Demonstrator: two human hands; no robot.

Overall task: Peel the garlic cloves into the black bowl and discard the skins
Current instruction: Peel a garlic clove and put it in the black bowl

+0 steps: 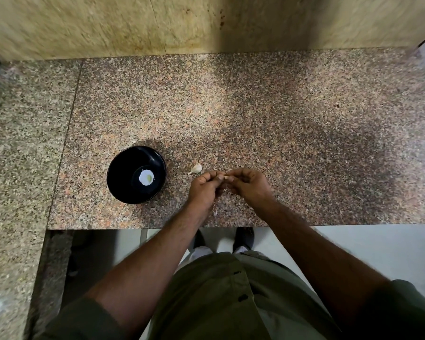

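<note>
- A scrap of papery skin [215, 212] lies on the granite surface [292, 133] near its front edge, beside the left wrist; it looks feather-light and liable to drift, so it is best pinched or swept up rather than scooped.
- The left hand [203, 190] and right hand [250, 186] meet above the surface, each grip curled in on a small garlic clove [227, 178], of which only a pale tip shows between the fingertips.
- That clove is judged small, firm and light, with dry, brittle skin that tears in flakes; once bare it is likely slick, so the sides want a steady pinch while the loose skin is picked at the tip.
- Just beyond the left hand, a second, unpeeled clove [196, 168] rests on the surface, its pointed tail offering a place to start the peel.
- To the left, apart from the hands, stands the black bowl [123, 190], rigid and stable; something pale lies at its bottom [146, 177], though whether it is peeled garlic I cannot tell.
</note>
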